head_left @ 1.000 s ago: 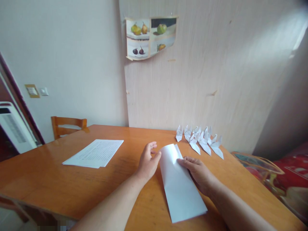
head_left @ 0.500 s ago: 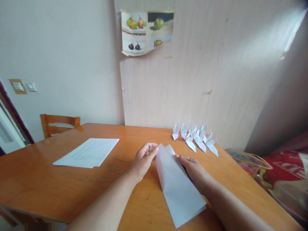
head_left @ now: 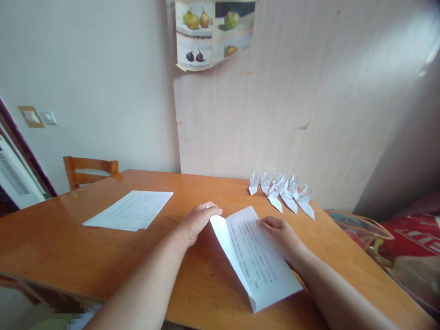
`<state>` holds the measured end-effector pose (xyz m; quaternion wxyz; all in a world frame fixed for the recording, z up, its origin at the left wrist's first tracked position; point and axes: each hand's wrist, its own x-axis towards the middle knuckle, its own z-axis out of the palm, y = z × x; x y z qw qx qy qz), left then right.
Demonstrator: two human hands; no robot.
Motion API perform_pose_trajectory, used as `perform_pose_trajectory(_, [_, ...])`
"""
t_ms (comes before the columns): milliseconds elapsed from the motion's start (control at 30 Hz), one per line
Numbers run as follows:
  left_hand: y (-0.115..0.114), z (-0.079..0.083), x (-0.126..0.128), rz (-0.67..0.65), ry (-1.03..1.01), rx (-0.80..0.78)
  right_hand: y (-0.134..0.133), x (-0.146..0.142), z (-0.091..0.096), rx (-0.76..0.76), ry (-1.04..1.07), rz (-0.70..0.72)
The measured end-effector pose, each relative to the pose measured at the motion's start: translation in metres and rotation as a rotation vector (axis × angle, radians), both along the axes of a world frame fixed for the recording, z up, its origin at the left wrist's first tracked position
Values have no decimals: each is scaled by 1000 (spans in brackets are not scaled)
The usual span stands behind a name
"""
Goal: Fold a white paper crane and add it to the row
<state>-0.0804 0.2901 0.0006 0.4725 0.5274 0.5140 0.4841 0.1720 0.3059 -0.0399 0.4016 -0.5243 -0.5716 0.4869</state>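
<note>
A sheet of paper (head_left: pixel 263 256) with printed lines slants over the table in front of me, its left part bent up along a lengthwise crease. My left hand (head_left: pixel 201 220) pinches the far left corner between thumb and fingers. On the opposite long edge, my right hand (head_left: pixel 280 233) grips the sheet near its far end; some of those fingers are hidden. Beyond the right hand, several folded paper cranes (head_left: pixel 288 197) stand grouped at the table's far right.
A stack of printed sheets (head_left: pixel 132 211) lies on the left of the wooden table (head_left: pixel 55 229). Behind it is a wooden chair (head_left: pixel 91 167). Red and clear bags (head_left: pixel 409 243) crowd beyond the table's right edge. A fruit picture (head_left: pixel 213 34) hangs on the wall.
The folded sheet has been opened out, so its printed inner side now shows. My left hand has moved left with its corner. The view has tilted slightly downward.
</note>
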Motion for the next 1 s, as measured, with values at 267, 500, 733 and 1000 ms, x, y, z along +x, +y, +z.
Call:
perform_pose_trajectory(267, [-4,-3,-15,130,174,40,6,7,0,144,-287,-90])
perform_pose_trajectory(500, [-7,-8,-15,87,728,237,8,11,-1,219,-535,-34])
perform_pose_trajectory(733, [-14,-14,-1,-204,761,418,4,18,-1,403,-776,18])
perform_pose_trajectory(1000, [-12,-23,4,-399,713,546,-16,15,16,574,-798,255])
